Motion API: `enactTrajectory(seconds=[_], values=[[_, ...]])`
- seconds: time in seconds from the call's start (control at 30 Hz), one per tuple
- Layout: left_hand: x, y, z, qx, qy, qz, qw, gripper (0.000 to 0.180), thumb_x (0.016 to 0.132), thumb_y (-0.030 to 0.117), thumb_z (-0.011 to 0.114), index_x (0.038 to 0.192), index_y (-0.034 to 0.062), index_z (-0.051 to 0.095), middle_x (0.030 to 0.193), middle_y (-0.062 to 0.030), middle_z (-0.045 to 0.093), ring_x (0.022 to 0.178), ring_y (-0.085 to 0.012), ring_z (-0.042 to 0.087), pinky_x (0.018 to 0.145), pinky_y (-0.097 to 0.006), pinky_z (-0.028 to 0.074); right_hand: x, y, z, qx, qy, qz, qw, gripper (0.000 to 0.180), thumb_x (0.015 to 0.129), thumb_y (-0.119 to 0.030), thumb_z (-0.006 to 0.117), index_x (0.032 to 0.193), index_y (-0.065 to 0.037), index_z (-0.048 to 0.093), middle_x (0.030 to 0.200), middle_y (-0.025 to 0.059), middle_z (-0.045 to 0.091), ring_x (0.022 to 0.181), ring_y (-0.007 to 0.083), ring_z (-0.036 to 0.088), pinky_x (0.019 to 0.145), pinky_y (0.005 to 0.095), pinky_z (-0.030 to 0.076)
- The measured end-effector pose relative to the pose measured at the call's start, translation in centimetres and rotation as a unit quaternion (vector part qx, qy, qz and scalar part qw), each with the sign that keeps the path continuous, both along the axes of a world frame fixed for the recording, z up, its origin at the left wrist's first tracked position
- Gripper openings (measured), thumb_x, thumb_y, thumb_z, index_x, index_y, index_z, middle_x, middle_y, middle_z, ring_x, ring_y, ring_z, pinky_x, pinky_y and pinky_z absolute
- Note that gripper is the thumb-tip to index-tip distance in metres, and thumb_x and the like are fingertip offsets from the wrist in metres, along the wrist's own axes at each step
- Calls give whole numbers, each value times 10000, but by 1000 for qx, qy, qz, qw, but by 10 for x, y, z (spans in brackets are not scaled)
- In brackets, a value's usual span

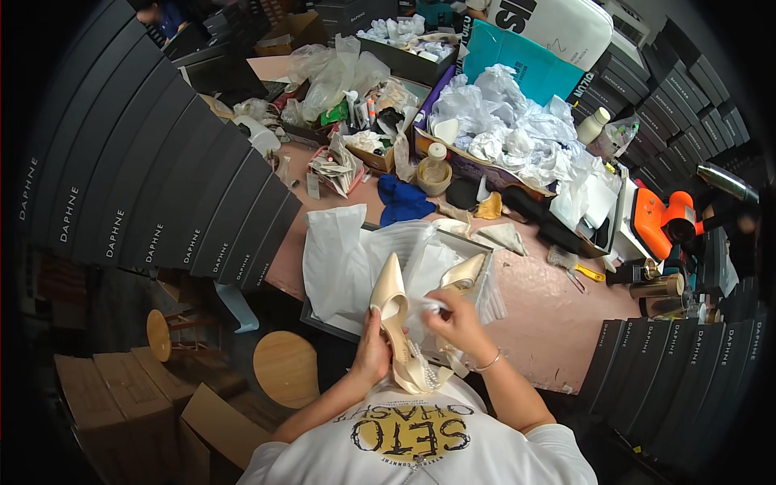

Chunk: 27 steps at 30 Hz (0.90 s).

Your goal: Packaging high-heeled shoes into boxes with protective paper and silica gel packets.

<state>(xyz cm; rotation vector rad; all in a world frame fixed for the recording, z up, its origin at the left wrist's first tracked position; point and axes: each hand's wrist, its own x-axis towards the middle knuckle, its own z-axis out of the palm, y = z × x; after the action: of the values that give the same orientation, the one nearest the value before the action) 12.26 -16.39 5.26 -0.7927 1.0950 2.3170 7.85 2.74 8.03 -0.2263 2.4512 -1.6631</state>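
My left hand [371, 349] is wrapped round a cream pointed-toe shoe [391, 284], held toe up in front of my chest. A strap with pearl-like beads [420, 368] hangs at the shoe's heel end. Close to the shoe's opening, my right hand [461, 325] pinches a small crumpled white piece [428, 305], which looks like paper or cloth. A second cream shoe [462, 273] lies beyond my right hand in an open grey shoebox [325, 322]. White tissue paper [333, 250] lines the box and spills over its far left side.
Dark shoeboxes tower in a stack [153, 162] at left; more [679, 364] stand at right. Behind the box lie a blue cloth [404, 200], a bottle [435, 171] and a carton heaped with crumpled white paper [505, 113]. A yellow-handled brush [575, 265] and an orange heat-gun-like tool [675, 218] sit at right.
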Motion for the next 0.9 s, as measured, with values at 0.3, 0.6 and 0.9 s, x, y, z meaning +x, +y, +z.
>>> enactTrajectory(seconds=[0.3,0.6,0.9], values=[[-33,-3,21,135,-44,-16,990,649,888,544,336,1241,16,469,1040,-135,546,843,-284,565,798,-447,513,-77,5,-128,499,172,92,844,191,751,-145,649,931,-86,623,947,117,590,856,254,594,794,427,408],[0,13,13,110,-26,-1,994,563,988,473,265,1408,103,322,1389,-72,426,1281,-219,405,1069,-384,315,-10,-36,-17,293,339,228,864,181,756,-176,588,915,-90,596,786,22,576,756,183,578,722,316,377],[-5,-2,-13,45,-98,36,994,620,942,603,282,1317,130,422,1168,-91,507,924,-296,537,794,-477,499,14,14,-6,227,322,55,918,305,634,-109,694,932,-86,629,768,42,580,714,232,558,715,347,409]])
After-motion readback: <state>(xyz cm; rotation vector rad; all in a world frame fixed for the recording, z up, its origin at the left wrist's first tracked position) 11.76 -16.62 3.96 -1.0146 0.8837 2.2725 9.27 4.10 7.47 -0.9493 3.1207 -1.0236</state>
